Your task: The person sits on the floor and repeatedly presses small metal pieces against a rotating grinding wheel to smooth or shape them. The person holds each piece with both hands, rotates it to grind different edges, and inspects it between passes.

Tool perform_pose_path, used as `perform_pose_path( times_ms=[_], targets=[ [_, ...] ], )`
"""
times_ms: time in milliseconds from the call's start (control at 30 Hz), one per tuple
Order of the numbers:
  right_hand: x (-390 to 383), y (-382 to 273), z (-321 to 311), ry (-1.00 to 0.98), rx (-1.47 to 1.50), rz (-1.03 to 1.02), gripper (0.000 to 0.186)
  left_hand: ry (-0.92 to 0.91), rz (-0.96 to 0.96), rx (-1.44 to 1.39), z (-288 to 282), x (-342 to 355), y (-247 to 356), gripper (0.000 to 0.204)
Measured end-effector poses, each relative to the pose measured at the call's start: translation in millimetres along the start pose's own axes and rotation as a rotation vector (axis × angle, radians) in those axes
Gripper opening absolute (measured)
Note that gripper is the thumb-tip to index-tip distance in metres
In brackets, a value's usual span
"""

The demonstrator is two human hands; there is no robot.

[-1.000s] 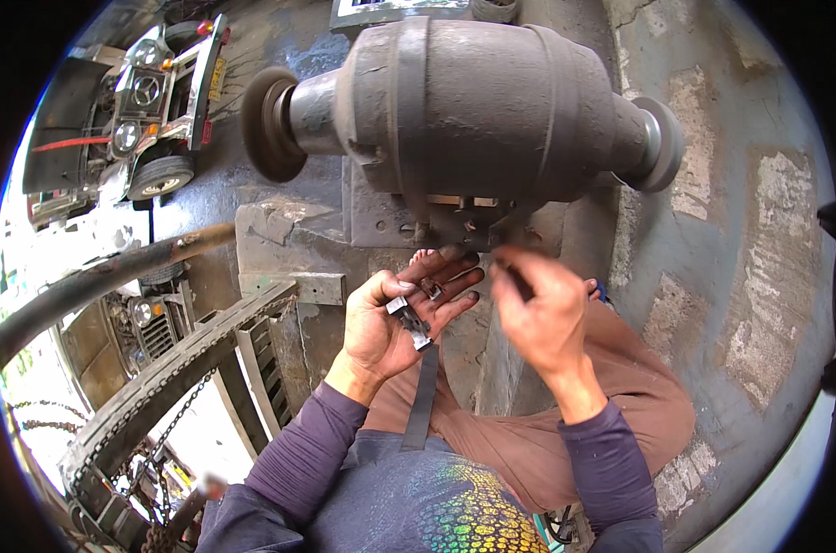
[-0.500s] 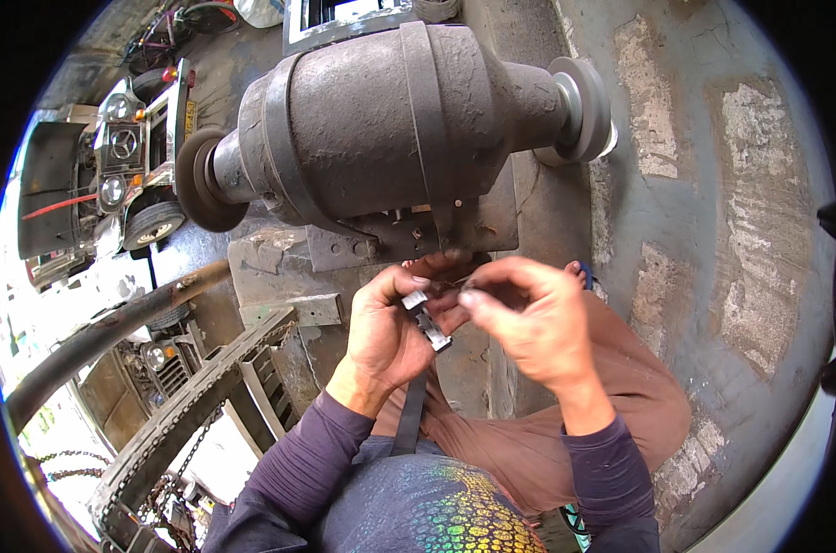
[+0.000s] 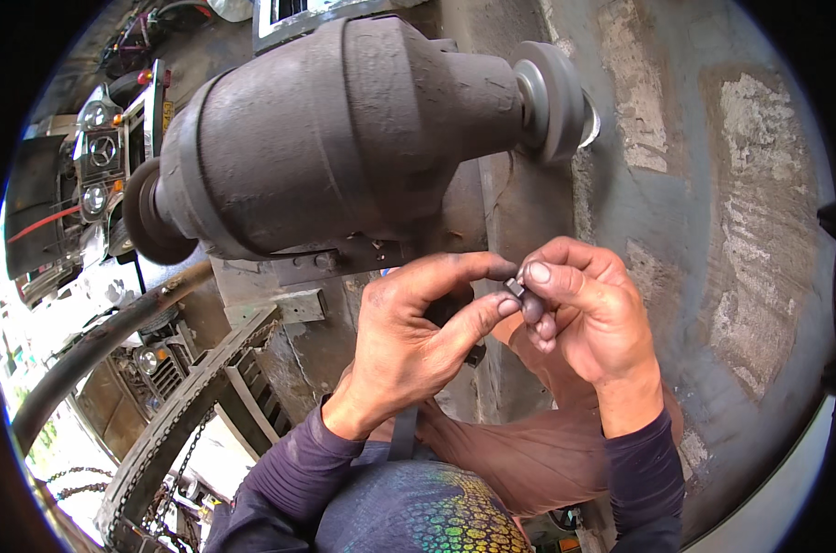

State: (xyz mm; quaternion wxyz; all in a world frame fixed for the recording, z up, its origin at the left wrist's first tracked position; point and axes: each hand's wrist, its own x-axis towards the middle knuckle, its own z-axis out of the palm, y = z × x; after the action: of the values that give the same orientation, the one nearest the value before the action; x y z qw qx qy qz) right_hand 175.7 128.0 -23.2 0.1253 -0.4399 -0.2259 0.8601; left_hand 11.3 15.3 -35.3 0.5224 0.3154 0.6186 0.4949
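left hand [image 3: 409,323]: thumb and index clamped on small metal piece [image 3: 515,288]. right hand [image 3: 598,323]: thumb and fingers closed on same piece, fingertips of both hands meeting there. piece is on near side of grey bench grinder [image 3: 289,129], below its right wheel [image 3: 561,101]. dark part [image 3: 474,356] just under left hand, mostly hidden. chain [image 3: 155,442] on beam, near left. vehicle [image 3: 95,157] far left.

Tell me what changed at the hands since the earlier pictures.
The left grip, earlier palm-up, has rolled over. It and the right grip have shifted right and now pinch a small metal piece together. The metal block that lay in the left palm is no longer plainly visible. The grinder stays beyond them.
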Motion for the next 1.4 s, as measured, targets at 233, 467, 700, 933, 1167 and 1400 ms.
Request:
perform_pose_path(
  times_ms=[233, 467, 700, 933, 1167, 1400],
  targets=[
    [17.2, -4.1, 2.9, 0.140, 0.022, -0.254, 0.014, 0.061, -0.260, -0.320, 21.2, 29.5, 4.0, 0.025],
    [15.4, -8.5, -7.3, 0.156, -0.247, -0.373, 0.018, 0.061, -0.301, -0.398, 30.5, 40.9, 3.4, 0.027],
    [18.0, -7.4, -6.4, 0.264, -0.207, -0.388, 0.014, 0.169, -0.252, -0.356, 42.0, 48.6, 0.2, 0.026],
    [17.3, -6.0, -4.0, 0.287, -0.210, -0.316, 0.013, 0.158, -0.171, -0.259, 47.6, 44.8, -4.1, 0.026],
    [16.7, -15.1, -10.4, 0.181, -0.211, -0.265, 0.015, 0.185, 0.251, 0.209, 43.6, 51.9, -18.8, 0.015],
    [17.2, -17.3, -11.5, 0.214, -0.178, -0.254, 0.019, 0.181, 0.270, 0.267, 42.1, 54.5, -18.2, 0.009]
  ],
)
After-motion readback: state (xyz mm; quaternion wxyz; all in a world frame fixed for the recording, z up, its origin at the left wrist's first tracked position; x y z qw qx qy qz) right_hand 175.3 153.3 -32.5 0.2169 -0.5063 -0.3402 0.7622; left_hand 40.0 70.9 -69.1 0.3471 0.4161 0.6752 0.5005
